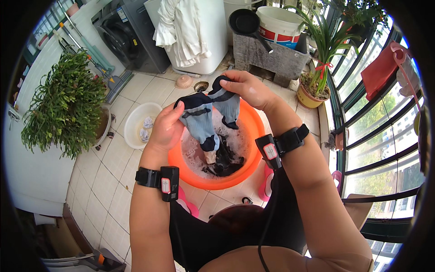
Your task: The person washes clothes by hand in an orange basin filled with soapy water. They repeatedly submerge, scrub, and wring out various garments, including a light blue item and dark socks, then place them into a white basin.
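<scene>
Over an orange plastic basin (217,184), both hands hold up blue-grey socks with dark parts. My left hand (167,127) grips the dark end of one sock (198,119), its thumb on top. Between thumb and fingers of my right hand (247,89) is the dark end of the other sock (229,103). The two socks touch or overlap between the hands; whether they are joined cannot be told. Below them, dark wet cloth (226,159) lies in foamy water, with a light beige piece (210,157) beside it.
A white basin (131,127) with small crumpled pieces stands left of the orange one. Beyond are a floor drain (201,86), a stone sink (268,56) bearing a black pan (244,21) and a white bucket (280,20). Potted plants (64,108) flank both sides.
</scene>
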A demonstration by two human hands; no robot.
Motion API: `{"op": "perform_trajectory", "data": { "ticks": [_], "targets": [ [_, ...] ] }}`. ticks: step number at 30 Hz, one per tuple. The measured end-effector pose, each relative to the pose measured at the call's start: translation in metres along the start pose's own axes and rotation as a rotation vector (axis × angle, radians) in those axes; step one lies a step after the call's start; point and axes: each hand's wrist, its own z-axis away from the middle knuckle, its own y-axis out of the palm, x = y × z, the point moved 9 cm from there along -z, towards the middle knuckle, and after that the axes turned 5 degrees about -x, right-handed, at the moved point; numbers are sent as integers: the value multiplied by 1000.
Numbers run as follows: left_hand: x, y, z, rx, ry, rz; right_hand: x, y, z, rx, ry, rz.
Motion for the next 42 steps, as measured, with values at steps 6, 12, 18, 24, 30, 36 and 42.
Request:
{"op": "perform_trajectory", "data": {
  "ticks": [6,12,18,24,30,36,42],
  "targets": [
    [1,22,4,107,-58,239,11,14,1,60,-57,-124],
    [10,17,-2,77,-31,149,14,18,-1,12,-100,-142],
    [-7,37,8,247,-10,236,42,25,7,71,-237,178],
    [16,4,-10,34,-137,259,57,35,12,231,-244,89],
    [98,23,-7,169,-103,822,4,37,-15,56,-195,367],
    [161,-11,12,-191,-36,819,-27,-6,-29,-10,-148,796],
    [219,-63,12,-307,-107,779,-45,-184,8,-88,47,979]
  ]
}}
